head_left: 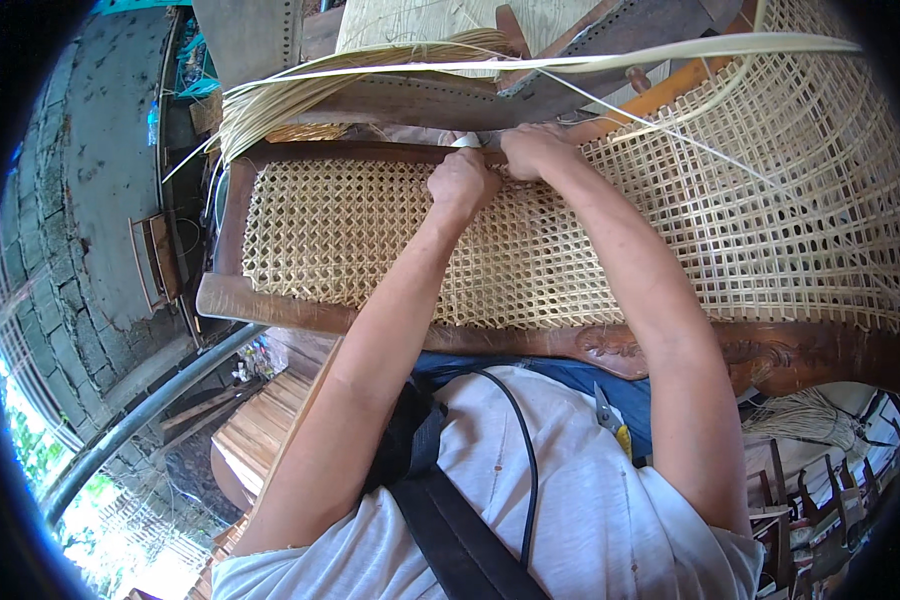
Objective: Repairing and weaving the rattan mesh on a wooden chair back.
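Observation:
A long woven cane panel [350, 235] in a dark wooden chair frame [300, 312] lies across my lap. At its far rail my left hand [463, 183] is closed in a fist, and a small white end of something [467, 141] shows just above it. What this thing is, I cannot make out. Close by on the right, my right hand [536, 150] bends over the same rail with its fingers curled and mostly hidden. A loose pale cane strand [660, 130] runs from beyond the rail down across the open weave on the right.
A bundle of cane strands [300, 100] lies over the far left corner. Drilled wooden frame parts [400, 103] stand behind the rail. Pruning shears [606, 410] rest at my waist. Wooden pieces [260, 425] are stacked at the lower left, beside a metal pipe [150, 425].

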### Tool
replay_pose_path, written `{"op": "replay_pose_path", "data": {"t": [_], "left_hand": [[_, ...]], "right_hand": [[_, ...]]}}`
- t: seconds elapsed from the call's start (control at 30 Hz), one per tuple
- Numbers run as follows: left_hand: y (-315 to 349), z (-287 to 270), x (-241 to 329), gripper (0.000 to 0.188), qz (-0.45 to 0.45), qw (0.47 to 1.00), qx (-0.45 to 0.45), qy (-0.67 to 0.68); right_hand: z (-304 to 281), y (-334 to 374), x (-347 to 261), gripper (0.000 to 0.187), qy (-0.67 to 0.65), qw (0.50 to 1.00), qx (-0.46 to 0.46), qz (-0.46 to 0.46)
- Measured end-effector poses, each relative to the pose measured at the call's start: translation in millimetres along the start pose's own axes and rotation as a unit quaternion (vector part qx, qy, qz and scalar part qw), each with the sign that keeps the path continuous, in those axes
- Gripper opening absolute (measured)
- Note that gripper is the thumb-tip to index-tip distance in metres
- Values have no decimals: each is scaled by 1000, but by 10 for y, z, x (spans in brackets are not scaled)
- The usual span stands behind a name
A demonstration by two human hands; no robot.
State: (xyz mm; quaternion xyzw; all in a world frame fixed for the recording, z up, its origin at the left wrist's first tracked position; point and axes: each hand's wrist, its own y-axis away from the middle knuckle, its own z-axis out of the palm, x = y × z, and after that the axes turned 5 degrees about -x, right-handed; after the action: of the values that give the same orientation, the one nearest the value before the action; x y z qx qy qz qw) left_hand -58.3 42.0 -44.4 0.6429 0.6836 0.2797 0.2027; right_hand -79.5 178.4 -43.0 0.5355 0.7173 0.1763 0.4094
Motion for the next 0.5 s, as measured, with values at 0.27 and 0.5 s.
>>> {"op": "replay_pose_path", "data": {"t": [0.27, 0.5], "left_hand": [[93, 80, 68, 38, 128, 991, 24, -3], [154, 166, 84, 38, 70, 997, 27, -5]], "right_hand": [[63, -128, 73, 34, -12, 998, -19, 55], [-74, -28, 383, 24, 47, 985, 159, 40]]}}
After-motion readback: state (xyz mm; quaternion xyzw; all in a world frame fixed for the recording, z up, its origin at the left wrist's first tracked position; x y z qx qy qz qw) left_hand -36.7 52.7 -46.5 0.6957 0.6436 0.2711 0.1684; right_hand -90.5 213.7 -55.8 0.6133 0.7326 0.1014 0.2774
